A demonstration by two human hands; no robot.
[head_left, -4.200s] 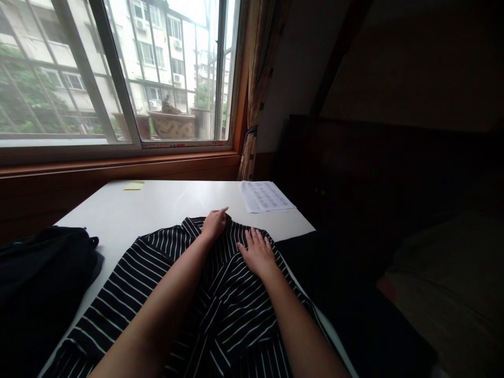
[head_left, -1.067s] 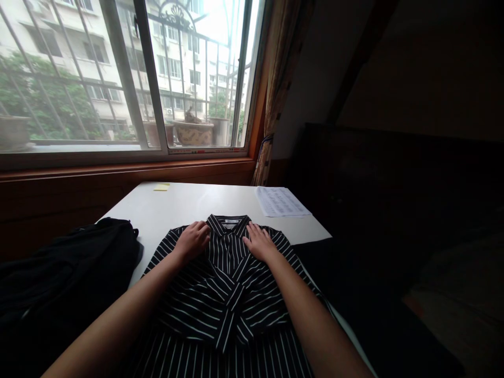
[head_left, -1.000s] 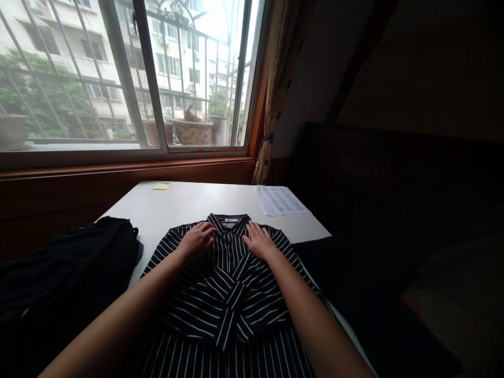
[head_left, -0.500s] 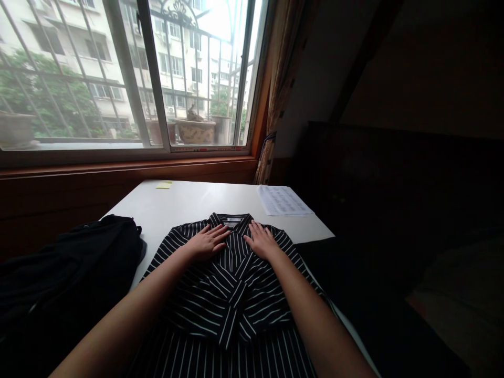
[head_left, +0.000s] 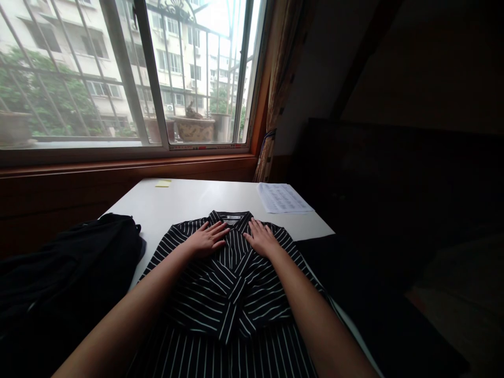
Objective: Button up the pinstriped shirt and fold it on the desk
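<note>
A black shirt with white stripes (head_left: 232, 283) lies spread on the white table, its collar pointing toward the window and a knotted band of the same cloth across its front. My left hand (head_left: 207, 239) rests flat on the shirt just left of the collar, fingers spread. On the other side of the collar, my right hand (head_left: 261, 239) also lies flat on the cloth with its fingers stretched out. Neither hand grips the fabric. The lower part of the shirt runs out of view at the bottom.
The white table (head_left: 189, 197) bears a yellow sticky note (head_left: 163, 183) and printed sheets (head_left: 284, 198) at its far side. A black bag-like bundle (head_left: 79, 268) is at the left. Dark cloth (head_left: 354, 283) lies at the right edge. Beyond stands a barred window (head_left: 189, 79).
Both hands stay in place on the shirt. Only the camera view has shifted very slightly.
</note>
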